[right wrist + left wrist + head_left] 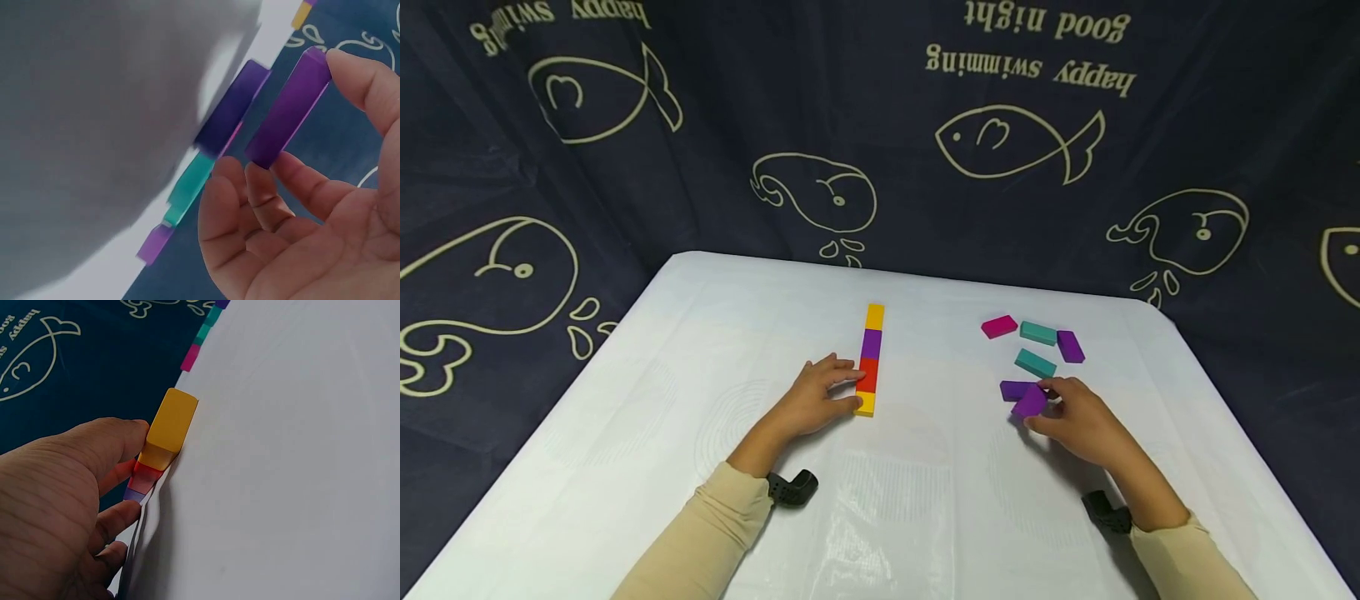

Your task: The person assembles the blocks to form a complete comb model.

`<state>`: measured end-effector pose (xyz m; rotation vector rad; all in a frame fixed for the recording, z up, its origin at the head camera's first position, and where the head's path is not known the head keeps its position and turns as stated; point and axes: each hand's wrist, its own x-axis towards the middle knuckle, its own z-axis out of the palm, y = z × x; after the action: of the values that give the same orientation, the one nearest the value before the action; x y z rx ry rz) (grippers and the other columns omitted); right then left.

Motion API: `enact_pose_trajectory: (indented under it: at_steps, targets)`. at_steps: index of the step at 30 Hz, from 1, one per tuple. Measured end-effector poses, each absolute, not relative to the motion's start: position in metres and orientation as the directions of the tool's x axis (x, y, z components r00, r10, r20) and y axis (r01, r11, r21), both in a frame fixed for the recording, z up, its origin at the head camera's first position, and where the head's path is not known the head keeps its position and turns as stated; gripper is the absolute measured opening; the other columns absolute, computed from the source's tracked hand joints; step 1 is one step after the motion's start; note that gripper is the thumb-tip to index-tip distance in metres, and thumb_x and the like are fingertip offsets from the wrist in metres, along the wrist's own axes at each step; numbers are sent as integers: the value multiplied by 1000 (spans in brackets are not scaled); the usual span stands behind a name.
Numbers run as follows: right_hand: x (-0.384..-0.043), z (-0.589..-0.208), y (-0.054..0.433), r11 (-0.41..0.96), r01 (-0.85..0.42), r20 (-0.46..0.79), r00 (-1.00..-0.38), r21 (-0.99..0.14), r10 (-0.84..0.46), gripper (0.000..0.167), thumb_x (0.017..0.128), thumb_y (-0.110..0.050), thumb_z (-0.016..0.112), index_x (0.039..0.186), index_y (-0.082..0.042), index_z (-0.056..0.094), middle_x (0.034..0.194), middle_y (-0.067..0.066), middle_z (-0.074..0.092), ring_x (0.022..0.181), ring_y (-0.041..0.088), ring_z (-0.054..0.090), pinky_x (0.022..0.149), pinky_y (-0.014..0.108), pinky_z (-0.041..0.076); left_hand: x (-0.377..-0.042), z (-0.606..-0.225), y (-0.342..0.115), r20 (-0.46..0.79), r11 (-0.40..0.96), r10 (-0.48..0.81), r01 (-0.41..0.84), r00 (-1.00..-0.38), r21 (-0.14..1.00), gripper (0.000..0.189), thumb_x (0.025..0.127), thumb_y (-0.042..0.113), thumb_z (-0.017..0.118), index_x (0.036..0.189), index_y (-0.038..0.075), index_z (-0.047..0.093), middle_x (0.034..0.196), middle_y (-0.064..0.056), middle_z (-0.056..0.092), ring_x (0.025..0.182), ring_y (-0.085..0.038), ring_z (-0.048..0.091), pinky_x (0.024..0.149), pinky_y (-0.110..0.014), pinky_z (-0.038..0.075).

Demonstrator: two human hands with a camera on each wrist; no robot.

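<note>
Between the thumb and fingertips of the right hand [1078, 419], a bright purple block [1030, 402] is pinched by its ends, near a darker purple block [1012, 390]. The left hand [815, 400], fingers loosely spread, touches a row of four blocks [871, 354] on the table [925, 517].

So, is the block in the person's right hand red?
No, the right hand pinches a purple block.

head: above, facing forward and down, far, whole tabletop [745, 308] | left wrist: close behind left hand [56, 500] | right wrist: close, right hand [331, 244] | head/right wrist share: held purple block [290, 109]
</note>
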<state>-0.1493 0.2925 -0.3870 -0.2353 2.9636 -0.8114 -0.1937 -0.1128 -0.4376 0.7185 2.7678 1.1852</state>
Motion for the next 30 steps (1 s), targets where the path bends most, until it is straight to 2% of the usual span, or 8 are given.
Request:
enact_pose_trajectory:
  at_steps: [9, 18, 30]
  targets:
    - [-154, -384, 269, 819, -193, 22, -976, -541, -216, 60, 84, -23, 78, 130, 7, 55, 116, 18, 58, 103, 32, 55, 88, 49, 52, -194, -437, -113, 148, 601, 435, 409, -888, 687, 43, 89, 21, 72, 130, 9, 66, 141, -17, 53, 144, -41, 29, 117, -62, 6]
    - [-157, -385, 240, 789, -254, 29, -957, -560, -288, 56, 82, -24, 79, 128, 1, 58, 113, 11, 58, 100, 29, 56, 80, 40, 51, -196, -439, -113, 120, 616, 425, 384, -897, 688, 44, 90, 24, 72, 131, 10, 66, 142, -15, 52, 145, -39, 27, 119, -58, 4]
    - [-160, -388, 187, 775, -301, 9, -934, -555, -356, 59, 79, -26, 83, 130, -5, 60, 117, 6, 58, 99, 22, 57, 82, 37, 53, -193, -436, -114, 137, 602, 431, 398, -892, 692, 43, 90, 22, 72, 130, 9, 66, 141, -16, 53, 144, -41, 28, 118, -61, 5]
